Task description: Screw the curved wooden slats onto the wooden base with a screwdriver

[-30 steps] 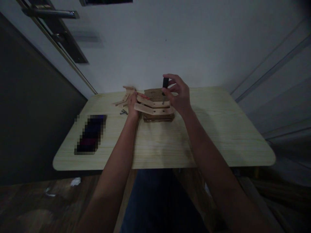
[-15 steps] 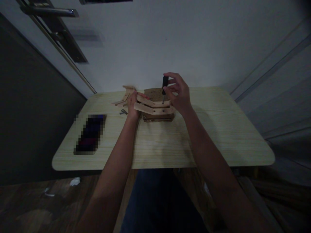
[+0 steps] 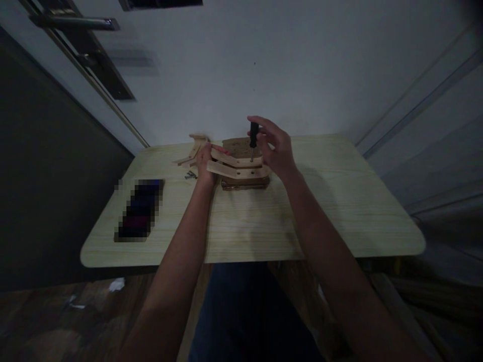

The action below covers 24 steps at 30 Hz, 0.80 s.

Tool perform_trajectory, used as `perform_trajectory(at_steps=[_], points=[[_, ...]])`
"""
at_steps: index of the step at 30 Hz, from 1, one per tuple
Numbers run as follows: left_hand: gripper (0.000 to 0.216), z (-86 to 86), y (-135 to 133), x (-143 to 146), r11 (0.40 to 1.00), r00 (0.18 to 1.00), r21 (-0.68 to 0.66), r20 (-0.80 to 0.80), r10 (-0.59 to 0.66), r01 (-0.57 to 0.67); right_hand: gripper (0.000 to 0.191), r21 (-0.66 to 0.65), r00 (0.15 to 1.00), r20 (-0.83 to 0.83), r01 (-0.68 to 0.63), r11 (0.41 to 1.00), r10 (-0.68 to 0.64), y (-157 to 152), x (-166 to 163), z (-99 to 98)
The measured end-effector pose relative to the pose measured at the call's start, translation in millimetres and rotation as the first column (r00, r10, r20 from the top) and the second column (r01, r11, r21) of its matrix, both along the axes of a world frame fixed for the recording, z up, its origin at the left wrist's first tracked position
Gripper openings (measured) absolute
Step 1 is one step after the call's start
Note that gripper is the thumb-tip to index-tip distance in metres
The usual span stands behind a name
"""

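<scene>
Fingers of my right hand (image 3: 278, 150) are closed round the black handle of a screwdriver (image 3: 254, 134). It stands nearly upright, its tip at a hole in the farther bent bar of a pale wooden frame (image 3: 241, 173). The frame has two bent bars with dark holes and lies across a stack of brown cardboard (image 3: 241, 147). My left hand (image 3: 206, 163) grips the frame's left end, its fingertips partly hidden. Behind that hand lie more wooden pieces (image 3: 195, 151), and a red object (image 3: 221, 149) shows beside it. Several small screws (image 3: 190, 175) rest left of my wrist.
A pale wood-grain table (image 3: 339, 216) stands against a white door with a metal handle (image 3: 75, 23). A blurred-out dark flat object (image 3: 139, 208) lies on the table's left side. White scraps (image 3: 116, 284) are on the floor.
The top of the screwdriver and my right hand's fingers have shifted slightly; the tip stays at the same hole. My left hand and the frame hold still.
</scene>
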<state>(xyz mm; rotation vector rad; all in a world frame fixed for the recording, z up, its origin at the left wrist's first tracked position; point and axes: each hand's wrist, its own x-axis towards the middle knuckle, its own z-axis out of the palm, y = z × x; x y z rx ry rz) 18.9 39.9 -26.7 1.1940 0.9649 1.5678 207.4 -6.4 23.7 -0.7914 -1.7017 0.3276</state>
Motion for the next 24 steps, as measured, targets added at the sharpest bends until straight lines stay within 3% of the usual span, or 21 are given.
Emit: perform_trajectory(at_steps=[10,24], points=[[0.048,4.0,-6.5,1.2,1.0,1.0,0.003,0.003,-0.011,0.011,0.045,-0.004,0.989,0.016,0.144,0.99,-0.144,1.3,-0.2,-1.6],[0.046,-3.4,-0.3,-1.7,1.0,1.0,-0.006,0.018,-0.023,0.023,0.049,-0.005,1.0,0.017,0.005,1.0,-0.005,1.5,-1.7,-4.1]])
